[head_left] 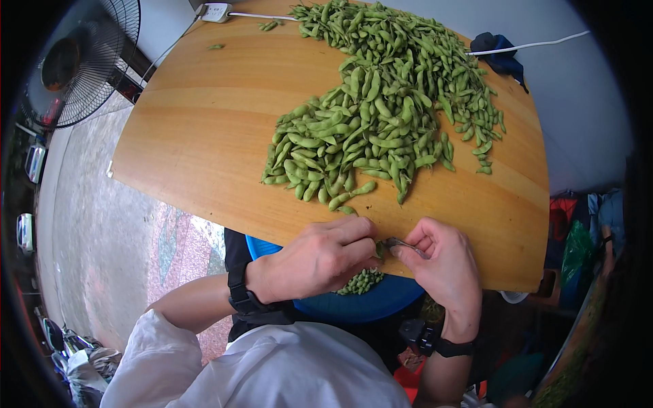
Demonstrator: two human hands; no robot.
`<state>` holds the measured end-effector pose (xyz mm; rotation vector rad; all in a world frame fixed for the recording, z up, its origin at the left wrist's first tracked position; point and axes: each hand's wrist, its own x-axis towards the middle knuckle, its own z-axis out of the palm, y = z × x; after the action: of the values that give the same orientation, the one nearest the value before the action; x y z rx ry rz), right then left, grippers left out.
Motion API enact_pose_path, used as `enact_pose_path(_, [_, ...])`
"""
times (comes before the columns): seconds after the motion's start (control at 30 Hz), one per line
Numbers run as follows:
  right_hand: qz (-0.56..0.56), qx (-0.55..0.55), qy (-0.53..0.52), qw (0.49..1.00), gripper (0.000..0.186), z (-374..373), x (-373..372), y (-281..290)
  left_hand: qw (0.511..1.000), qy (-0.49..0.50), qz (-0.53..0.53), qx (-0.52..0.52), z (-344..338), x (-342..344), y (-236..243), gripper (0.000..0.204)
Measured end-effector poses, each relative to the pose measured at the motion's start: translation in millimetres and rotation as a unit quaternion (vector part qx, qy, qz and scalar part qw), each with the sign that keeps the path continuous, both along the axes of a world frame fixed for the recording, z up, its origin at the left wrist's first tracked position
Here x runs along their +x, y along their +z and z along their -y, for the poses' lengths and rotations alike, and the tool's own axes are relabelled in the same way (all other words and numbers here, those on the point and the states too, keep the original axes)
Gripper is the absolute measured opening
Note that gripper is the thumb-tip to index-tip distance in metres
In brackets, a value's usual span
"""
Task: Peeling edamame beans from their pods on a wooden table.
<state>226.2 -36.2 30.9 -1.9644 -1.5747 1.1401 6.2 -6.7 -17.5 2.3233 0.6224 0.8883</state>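
Note:
At the table's near edge, my left hand [326, 255] is closed, its fingers pinching a green soybean pod [380, 249] that is mostly hidden. Opposite it, my right hand [442, 262] pinches a small, thin metal tool [407, 246]; its exact kind is not clear. The dark tip of the tool meets the pod between the two hands. Just beyond my hands lies a big heap of green soybean pods [367, 129], stretching to the back of the table. Below, a blue basin [347, 309] holds a small pile of shelled green beans [360, 281].
The wooden table [197, 136] carries a few stray pods [270, 26] at the back left. A power strip [216, 12] with a white cable sits at its far edge. A dark cloth item [500, 54] lies at the back right. A fan [75, 61] stands left.

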Motion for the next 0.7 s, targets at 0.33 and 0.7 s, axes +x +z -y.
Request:
enact_pose_path(0.33, [-0.027,0.025,-0.019,0.999,0.02,10,-1,-1,0.992,0.069,-0.065,-0.088,11,2,17,0.023])
enact_pose_path(0.7, [0.039,0.142,0.038,0.988,0.024,24,-21,-2,0.991,0.072,-0.052,-0.099,10,4,17,0.03])
